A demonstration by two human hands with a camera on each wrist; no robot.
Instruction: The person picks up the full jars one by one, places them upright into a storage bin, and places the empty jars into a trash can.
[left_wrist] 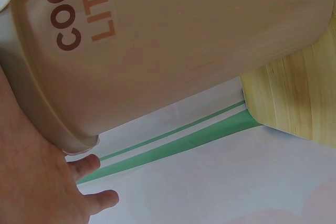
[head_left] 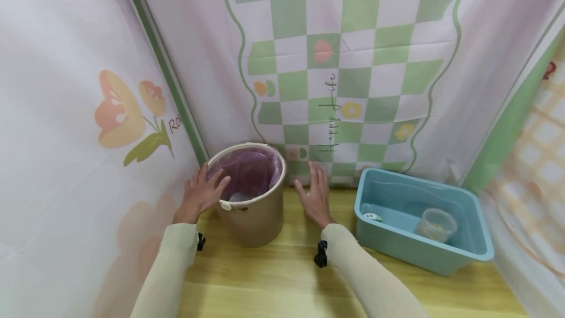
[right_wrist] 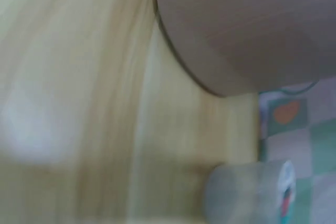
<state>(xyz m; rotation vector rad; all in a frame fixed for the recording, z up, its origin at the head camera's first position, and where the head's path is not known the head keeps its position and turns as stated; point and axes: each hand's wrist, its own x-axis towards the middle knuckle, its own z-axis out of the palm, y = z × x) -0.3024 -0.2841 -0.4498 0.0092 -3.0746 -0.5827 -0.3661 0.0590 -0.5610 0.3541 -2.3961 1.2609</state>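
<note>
A brown trash bin with a pale rim and a purple bag inside stands on the wooden table. My left hand is at the bin's left rim, fingers spread and thumb over the opening; whether it touches the rim I cannot tell. In the left wrist view the bin's printed side lies beside that hand. To the right of the bin, my right hand hovers apart from it, fingers extended, holding nothing. Fingers do not show in the right wrist view.
A blue plastic tub stands at the right, containing a clear round container and a small white-and-green item. A blurred greyish cylinder stands near the bin in the right wrist view. Patterned curtains hang behind the table.
</note>
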